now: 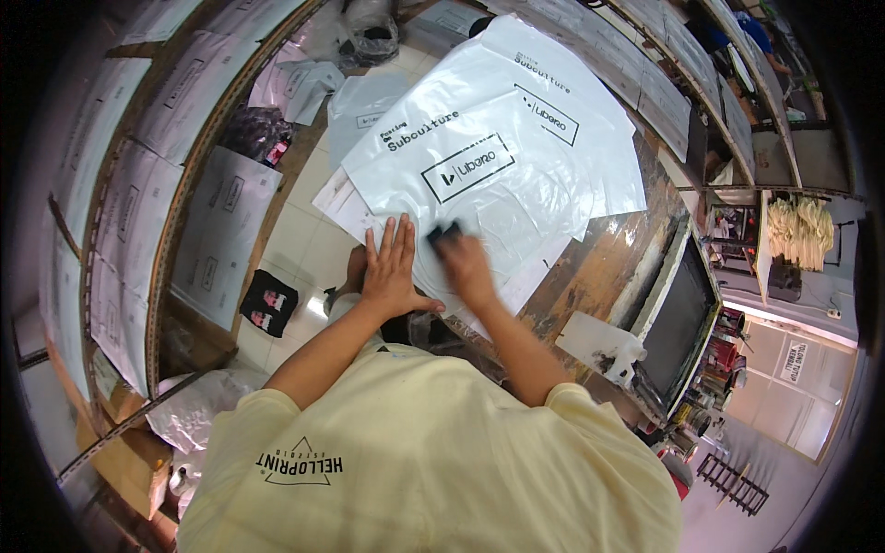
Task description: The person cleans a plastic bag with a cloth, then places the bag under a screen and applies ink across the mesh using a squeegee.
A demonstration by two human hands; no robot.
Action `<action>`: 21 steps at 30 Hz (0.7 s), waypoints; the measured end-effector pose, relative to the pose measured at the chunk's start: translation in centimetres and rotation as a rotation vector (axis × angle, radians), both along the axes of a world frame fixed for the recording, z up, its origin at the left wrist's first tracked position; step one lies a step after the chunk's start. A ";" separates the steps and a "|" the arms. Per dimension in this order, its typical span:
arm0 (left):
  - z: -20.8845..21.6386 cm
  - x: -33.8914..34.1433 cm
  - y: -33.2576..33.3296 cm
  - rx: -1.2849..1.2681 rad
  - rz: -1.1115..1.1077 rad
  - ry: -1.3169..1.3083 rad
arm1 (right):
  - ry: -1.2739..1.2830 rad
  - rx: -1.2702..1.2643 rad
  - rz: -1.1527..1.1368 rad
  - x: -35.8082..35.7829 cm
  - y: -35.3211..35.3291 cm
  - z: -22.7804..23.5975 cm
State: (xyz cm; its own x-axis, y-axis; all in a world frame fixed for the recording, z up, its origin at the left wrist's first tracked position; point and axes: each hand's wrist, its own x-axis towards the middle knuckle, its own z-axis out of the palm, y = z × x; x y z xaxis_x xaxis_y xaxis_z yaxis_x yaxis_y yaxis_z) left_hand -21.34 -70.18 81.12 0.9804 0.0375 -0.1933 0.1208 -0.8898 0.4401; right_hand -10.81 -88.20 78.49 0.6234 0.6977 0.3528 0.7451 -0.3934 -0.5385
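A white plastic mailing bag (516,207) with black print lies spread before me, overlapping another printed white bag (604,152) on the wooden table (590,281). My left hand (390,274) rests flat on the near left edge of the top bag, fingers spread and thumb out to the side. Just to its right, my right hand (467,270) is closed around a small black block-like piece (443,232) against the bag. Motion smears that hand, so the exact kind of the black piece is unclear. Wrinkles run across the plastic around both hands.
A framed printing screen (680,318) leans along the table's right side, beside a stained white plastic jug (599,346). Shelves at left hold stacks of printed white packages (124,217). A folded black garment (268,302) lies low at left. Several cans (724,355) stand far right.
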 end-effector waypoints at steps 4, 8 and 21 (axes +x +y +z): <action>-0.1 0.1 0.0 0.021 -0.009 -0.058 | -0.104 -0.112 -0.534 12.2 -3.9 1.4; -0.2 0.2 0.2 0.008 -0.006 -0.057 | -0.070 -0.031 -0.491 9.6 -2.4 0.5; -0.1 -1.2 2.0 0.021 0.108 -0.117 | 0.057 -0.093 -0.039 1.8 3.3 2.5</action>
State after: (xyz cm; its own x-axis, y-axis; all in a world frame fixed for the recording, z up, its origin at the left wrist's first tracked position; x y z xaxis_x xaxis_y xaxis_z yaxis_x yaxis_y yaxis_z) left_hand -22.51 -68.19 81.02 0.9863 0.1464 -0.0761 0.1650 -0.8837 0.4381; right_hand -9.02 -84.89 81.02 0.6679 0.7005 0.2515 0.6977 -0.4716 -0.5392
